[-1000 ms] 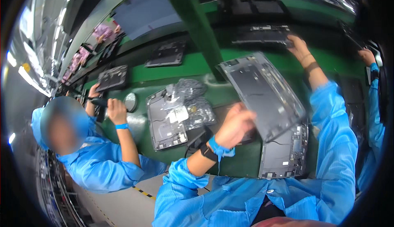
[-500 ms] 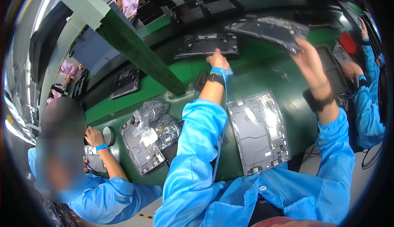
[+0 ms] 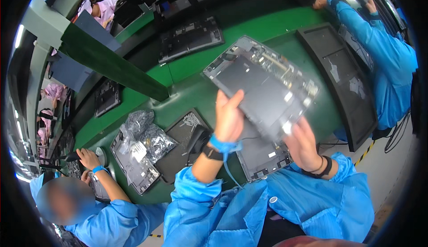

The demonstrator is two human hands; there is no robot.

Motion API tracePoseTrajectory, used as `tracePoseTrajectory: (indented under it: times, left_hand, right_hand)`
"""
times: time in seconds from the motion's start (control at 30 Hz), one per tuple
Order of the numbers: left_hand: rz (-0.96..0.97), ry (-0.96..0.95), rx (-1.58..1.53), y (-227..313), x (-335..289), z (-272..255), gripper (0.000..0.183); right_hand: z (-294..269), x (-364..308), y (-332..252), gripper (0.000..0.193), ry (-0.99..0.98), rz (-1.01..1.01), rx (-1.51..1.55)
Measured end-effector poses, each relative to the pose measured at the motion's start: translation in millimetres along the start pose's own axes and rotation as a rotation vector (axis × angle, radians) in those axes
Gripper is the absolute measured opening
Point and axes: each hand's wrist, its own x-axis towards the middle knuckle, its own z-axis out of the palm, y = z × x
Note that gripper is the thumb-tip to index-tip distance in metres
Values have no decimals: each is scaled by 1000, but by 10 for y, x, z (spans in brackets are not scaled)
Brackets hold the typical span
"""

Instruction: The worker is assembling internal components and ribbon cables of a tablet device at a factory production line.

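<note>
A grey laptop chassis [image 3: 263, 86] with a strip of exposed circuit board is raised at a tilt over the bench. My left hand [image 3: 229, 118] grips its left edge, thumb on top. At the near right corner, my right hand [image 3: 305, 145] holds it with bent fingers, slightly blurred. Beneath it a second laptop chassis [image 3: 256, 161] lies on the green bench, partly covered by the held one. Just left of my left wrist are a black handheld device [image 3: 199, 139] and a dark tray [image 3: 176, 146] with small light pieces in it.
Clear bags of parts [image 3: 149, 140] lie on another chassis [image 3: 133, 169] at left. A green post [image 3: 116, 66] rises from the bench. Another chassis [image 3: 191, 39] sits on the far line. A black frame-like tray [image 3: 339, 86] stands at right. Co-workers in blue sit on both sides.
The chassis in my right hand has come from the far right to in front of me. My left hand has left the chassis on the far line and now grips the held one too.
</note>
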Motion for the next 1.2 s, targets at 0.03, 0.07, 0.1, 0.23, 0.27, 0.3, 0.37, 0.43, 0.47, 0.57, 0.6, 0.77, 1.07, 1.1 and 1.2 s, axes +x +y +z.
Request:
tracePoseTrajectory:
  times: [0.03, 0.07, 0.1, 0.23, 0.27, 0.3, 0.37, 0.43, 0.47, 0.57, 0.6, 0.77, 1.07, 1.1, 1.2]
  left_hand:
    - [-22, -45, 36, 31, -67, -141, 43]
    - [-91, -80, 40, 93, -152, -227, 45]
    - [-110, -74, 92, 139, -245, -310, 49]
    - [-170, -69, 186, 86, -601, -541, 54]
    - [-196, -62, 219, 41, -654, -571, 55]
    - [-213, -63, 217, -10, -707, -597, 55]
    - [-204, -61, 230, -83, -805, -587, 56]
    - [-215, -68, 265, -85, -858, -569, 55]
    - [-186, -87, 348, -72, -863, -544, 55]
    - [-124, -111, 553, -29, -887, -517, 55]
    - [-91, -117, 678, -16, -903, -521, 55]
    - [25, -61, 1109, 117, -990, -554, 60]
    - [183, 139, 1211, 524, -1061, -849, 25]
    - [226, 139, 1236, 526, -1030, -915, 22]
    - [194, 222, 1265, 577, -1045, -939, 15]
  right_hand:
    - [-216, -44, -162, 49, 11, 3, -7]
    - [-484, -90, -376, 41, -298, 317, -276]
    - [-585, -113, -510, 34, -612, 639, -540]
    - [-334, 129, -971, 13, -965, -4, -1144]
    - [-294, 304, -973, 13, -921, -376, -1349]
    - [-178, 447, -922, 20, -743, -657, -1586]
    - [10, 805, -798, 35, -614, -936, -1873]
    - [-21, 1089, -554, 32, -653, -967, -1926]
    - [-33, 1177, -463, 30, -716, -986, -2057]
    - [-52, 1284, -346, 30, -817, -1023, -2199]
    - [-58, 1296, -335, 31, -848, -1046, -2212]
    - [-93, 1021, -445, 31, -800, -1204, -2109]
    - [-424, 739, -679, 24, -945, -883, -1809]
    - [-499, 845, -725, 16, -798, -808, -1853]
    - [-609, 1502, -810, 10, -337, -625, -1804]
